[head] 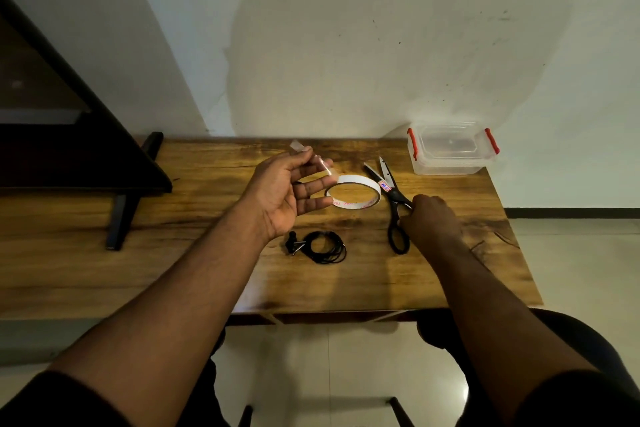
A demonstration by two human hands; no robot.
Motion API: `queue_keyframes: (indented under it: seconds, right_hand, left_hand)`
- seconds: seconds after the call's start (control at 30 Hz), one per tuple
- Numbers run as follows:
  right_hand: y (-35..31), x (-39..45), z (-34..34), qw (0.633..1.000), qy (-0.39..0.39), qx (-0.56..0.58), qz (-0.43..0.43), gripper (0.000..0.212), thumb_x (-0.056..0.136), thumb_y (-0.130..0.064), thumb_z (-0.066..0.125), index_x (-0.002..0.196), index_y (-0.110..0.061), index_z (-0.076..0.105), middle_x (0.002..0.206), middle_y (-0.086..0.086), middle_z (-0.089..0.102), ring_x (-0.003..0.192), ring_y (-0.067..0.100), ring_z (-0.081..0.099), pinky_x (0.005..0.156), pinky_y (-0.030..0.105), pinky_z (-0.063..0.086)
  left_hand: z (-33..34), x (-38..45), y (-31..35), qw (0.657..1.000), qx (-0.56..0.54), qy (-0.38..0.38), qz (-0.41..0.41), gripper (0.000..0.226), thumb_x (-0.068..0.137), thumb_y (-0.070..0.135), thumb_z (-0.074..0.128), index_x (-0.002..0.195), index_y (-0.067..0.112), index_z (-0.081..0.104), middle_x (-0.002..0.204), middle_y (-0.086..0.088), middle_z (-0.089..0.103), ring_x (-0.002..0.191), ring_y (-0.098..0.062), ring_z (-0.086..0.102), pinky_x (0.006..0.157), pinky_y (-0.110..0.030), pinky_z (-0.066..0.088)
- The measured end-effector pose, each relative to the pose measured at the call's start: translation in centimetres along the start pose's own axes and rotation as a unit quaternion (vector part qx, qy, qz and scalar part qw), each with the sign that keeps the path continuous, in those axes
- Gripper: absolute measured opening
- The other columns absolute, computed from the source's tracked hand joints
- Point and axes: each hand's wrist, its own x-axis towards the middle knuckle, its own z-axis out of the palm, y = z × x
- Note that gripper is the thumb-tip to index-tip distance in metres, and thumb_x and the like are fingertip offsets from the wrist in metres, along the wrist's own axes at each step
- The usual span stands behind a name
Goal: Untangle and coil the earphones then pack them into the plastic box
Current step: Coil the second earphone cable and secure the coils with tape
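Wooden surface [207, 270] fills the middle of the frame. Left hand [284, 191] is held up, pinching a clear tape strip [317, 159] pulled off the tape roll [353, 196]. Just below that hand lie the coiled earphones [323, 246] — nearer the left hand. Right hand [429, 218] grips the scissors [394, 204]. Plastic box [450, 152] sits upper right, lid on.

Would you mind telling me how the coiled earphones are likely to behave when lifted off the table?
The coiled earphones look thin and floppy, so the unbound loops would probably sag or spring apart. They seem very light. The loose earbud ends beside the coil may dangle and snag.
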Motion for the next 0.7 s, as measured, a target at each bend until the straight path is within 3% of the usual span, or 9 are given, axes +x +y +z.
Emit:
queue_keyframes:
  seconds: [0.13, 0.3, 0.4, 0.5, 0.7]
  right_hand:
    - [0.0, -0.2, -0.2, 1.0, -0.014, -0.005, 0.026, 0.043, 0.077, -0.029, 0.077, 0.109, -0.009, 0.056, 0.106, 0.01, 0.057, 0.092, 0.023, 0.055, 0.069, 0.034, 0.048]
    - [0.0, -0.7, 0.1, 0.999, -0.004, -0.006, 0.038, 0.052, 0.074, -0.03, 0.079, 0.114, -0.01, 0.053, 0.109, 0.011, 0.056, 0.099, 0.027, 0.055, 0.077, 0.038, 0.05]
    - [0.1, -0.8, -0.3, 0.998, -0.022, -0.002, 0.066, 0.057, 0.073, -0.036, 0.079, 0.115, -0.009, 0.052, 0.111, 0.012, 0.057, 0.1, 0.027, 0.054, 0.08, 0.038, 0.049]
    - [0.2, -1.1, -0.7, 0.996, -0.051, -0.017, 0.065, 0.054, 0.075, -0.039, 0.077, 0.112, -0.007, 0.054, 0.107, 0.011, 0.059, 0.096, 0.025, 0.055, 0.078, 0.036, 0.048]
    - [-0.2, -1.5, -0.9, 0.996, -0.04, 0.039, 0.065, 0.034, 0.081, -0.026, 0.07, 0.104, -0.005, 0.057, 0.098, 0.011, 0.06, 0.088, 0.025, 0.059, 0.07, 0.036, 0.05]
  left_hand:
    - [0.0, 0.2, -0.2, 0.999, -0.019, 0.023, 0.018, 0.023, 0.098, 0.027, 0.049, 0.085, 0.012, 0.062, 0.109, -0.004, 0.072, 0.085, -0.02, 0.073, 0.045, -0.03, 0.055]
    - [0.2, 0.5, -0.3, 0.998, -0.029, 0.049, 0.036, 0.021, 0.098, 0.027, 0.049, 0.099, 0.01, 0.061, 0.109, -0.004, 0.071, 0.087, -0.022, 0.073, 0.047, -0.033, 0.056]
    - [0.2, 0.6, -0.4, 0.997, -0.022, 0.056, 0.049, 0.022, 0.098, 0.027, 0.05, 0.087, 0.014, 0.064, 0.102, -0.001, 0.073, 0.089, -0.023, 0.073, 0.049, -0.034, 0.056]
    - [0.1, 0.8, -0.4, 0.997, -0.02, 0.054, 0.055, 0.023, 0.097, 0.027, 0.051, 0.083, 0.016, 0.065, 0.098, 0.0, 0.073, 0.09, -0.024, 0.072, 0.05, -0.034, 0.057]
    - [0.1, 1.2, -0.8, 0.996, -0.002, 0.056, 0.066, 0.022, 0.097, 0.025, 0.051, 0.082, 0.016, 0.064, 0.105, -0.001, 0.07, 0.089, -0.024, 0.073, 0.052, -0.037, 0.058]
